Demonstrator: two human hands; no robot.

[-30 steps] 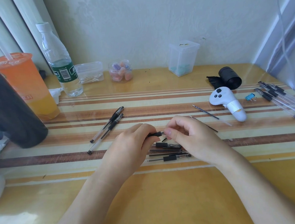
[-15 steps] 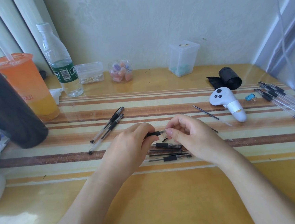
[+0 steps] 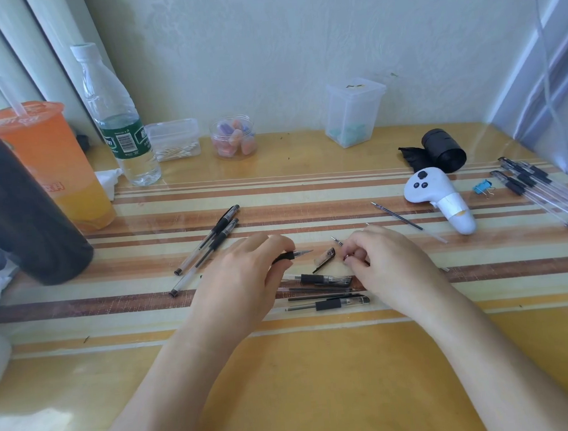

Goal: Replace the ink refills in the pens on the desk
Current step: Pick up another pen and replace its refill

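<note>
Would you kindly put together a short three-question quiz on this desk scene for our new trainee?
1. True or false: a loose pen cap lies on the desk between the left hand and the right hand.
2. Which hand holds the pen by its black grip, tip bare? A) left B) right C) neither
3. Fill in: the blue clip lies between the white controller and a row of ___.
Key: 1 true; 2 A; 3 pens.
</note>
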